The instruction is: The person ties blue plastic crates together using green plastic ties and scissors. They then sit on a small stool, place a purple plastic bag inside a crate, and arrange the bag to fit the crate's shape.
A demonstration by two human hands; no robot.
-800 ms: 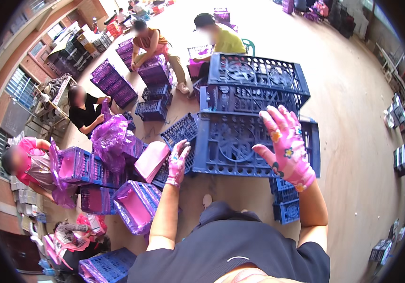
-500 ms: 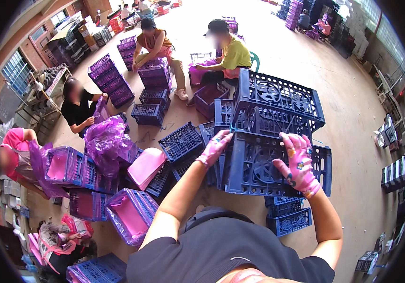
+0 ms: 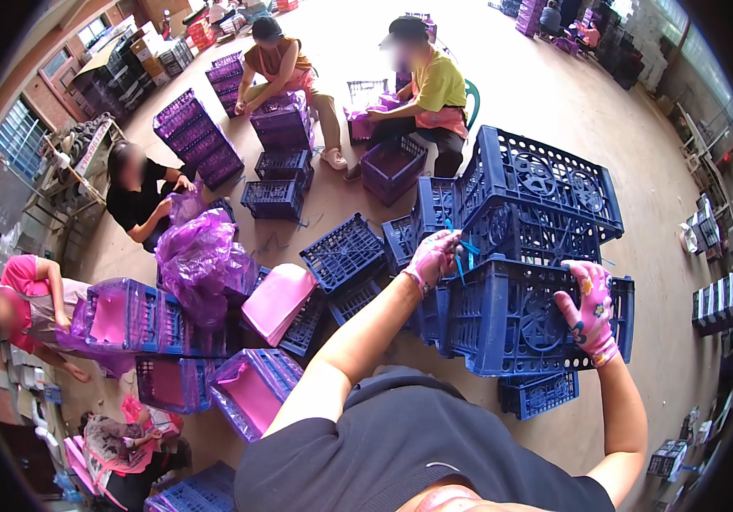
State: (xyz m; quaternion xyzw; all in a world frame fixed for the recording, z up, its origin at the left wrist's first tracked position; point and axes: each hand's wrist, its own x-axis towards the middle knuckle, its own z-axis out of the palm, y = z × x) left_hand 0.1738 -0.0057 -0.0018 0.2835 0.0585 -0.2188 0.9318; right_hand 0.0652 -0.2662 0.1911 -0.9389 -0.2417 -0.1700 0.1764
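My left hand (image 3: 435, 259), in a pink patterned glove, is closed at the near left corner of the stacked blue crates. Light blue plastic ties (image 3: 467, 249) stick out by its fingertips, pinched there. A blue plastic crate (image 3: 511, 311) with openwork sides sits right in front of me. Over its top rim hook the fingers of my right hand (image 3: 590, 314), gloved alike, with the thumb against the crate's side. Beyond it, another blue crate (image 3: 546, 183) stands higher in the stack. What lies under my left palm is hidden.
Several loose blue crates (image 3: 342, 253) lie to the left, beside pink sheets (image 3: 279, 303) and crumpled purple plastic film (image 3: 204, 256). Co-workers sit ahead and at the left among purple-wrapped crates (image 3: 198, 141). More blue crates (image 3: 540, 395) stand low beside the stack.
The view has shifted, so the crates appear farther right. My left hand has turned inward at the corner, and more of the light blue ties shows. My right hand stays on the crate's rim.
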